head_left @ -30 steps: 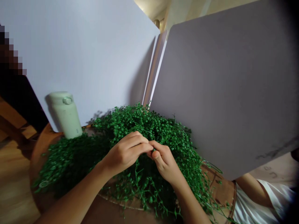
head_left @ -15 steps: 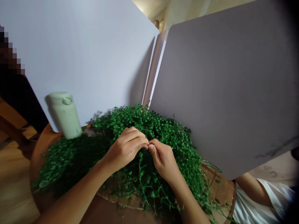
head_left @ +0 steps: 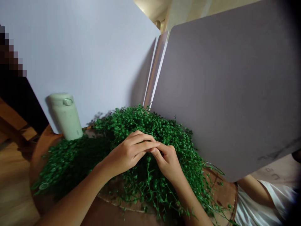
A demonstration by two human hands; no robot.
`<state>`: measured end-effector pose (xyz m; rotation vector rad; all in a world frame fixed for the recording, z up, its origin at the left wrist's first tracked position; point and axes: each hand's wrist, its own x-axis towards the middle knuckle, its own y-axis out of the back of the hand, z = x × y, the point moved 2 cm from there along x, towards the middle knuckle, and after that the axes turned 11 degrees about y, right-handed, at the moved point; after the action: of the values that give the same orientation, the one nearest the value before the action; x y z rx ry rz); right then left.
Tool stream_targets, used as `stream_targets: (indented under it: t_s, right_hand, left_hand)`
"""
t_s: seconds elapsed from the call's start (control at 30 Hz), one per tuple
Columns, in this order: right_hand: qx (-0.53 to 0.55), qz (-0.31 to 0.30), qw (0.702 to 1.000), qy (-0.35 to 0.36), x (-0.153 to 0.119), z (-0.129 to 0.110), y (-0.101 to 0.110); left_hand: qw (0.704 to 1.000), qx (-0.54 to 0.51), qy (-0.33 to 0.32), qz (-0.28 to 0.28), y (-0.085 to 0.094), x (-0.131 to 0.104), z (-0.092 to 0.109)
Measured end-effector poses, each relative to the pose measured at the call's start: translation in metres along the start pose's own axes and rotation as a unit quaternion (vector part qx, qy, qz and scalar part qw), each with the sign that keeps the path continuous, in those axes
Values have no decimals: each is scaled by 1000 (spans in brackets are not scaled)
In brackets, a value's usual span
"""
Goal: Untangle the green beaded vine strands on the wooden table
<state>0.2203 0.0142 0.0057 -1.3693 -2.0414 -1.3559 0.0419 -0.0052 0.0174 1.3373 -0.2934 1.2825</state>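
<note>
A wide heap of green leafy stems (head_left: 138,122) covers much of the round wooden table. Over its middle, my left hand (head_left: 134,149) and my right hand (head_left: 166,157) meet at the fingertips. The left fingers reach over the tips of the right thumb and forefinger. Both hands are closed in pinches, and what lies between the fingertips is too small and covered to make out. A few thin stems with leaves hang just below the hands.
A pale green bottle (head_left: 67,116) stands at the table's back left. Two large panels, one white (head_left: 94,56) and one grey (head_left: 223,94), rise behind the plants. A person's arm (head_left: 256,191) in a white sleeve rests at the right, beyond the wooden table (head_left: 223,194).
The left fingers have slid right and now overlap the right fingertips. My right hand has moved slightly right and down. The hanging stems have shifted a little to the right.
</note>
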Motion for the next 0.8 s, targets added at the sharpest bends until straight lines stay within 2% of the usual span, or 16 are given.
stream_targets:
  t_s: [0.07,0.3,0.43,0.53,0.6,0.8]
  right_hand:
    - [7,-3,1000,-3,0,1,0]
    - [33,-60,998,-10,-4,-6,-5]
    - [26,-104,994,-22,-6,-14,-6]
    - [7,-95,995,-14,-6,-14,-8]
    - [-12,-78,997,8,-5,-12,-9]
    - [-29,-76,996,46,-4,-5,-10]
  left_hand:
    - [1000,-7,-6,3,0,1,1]
    - [996,-10,6,84,4,4,1]
    - [984,8,46,170,11,3,0]
    - [963,32,109,243,20,1,-2]
    - [951,56,141,270,26,0,-5]
    - [945,84,120,293,31,0,-8]
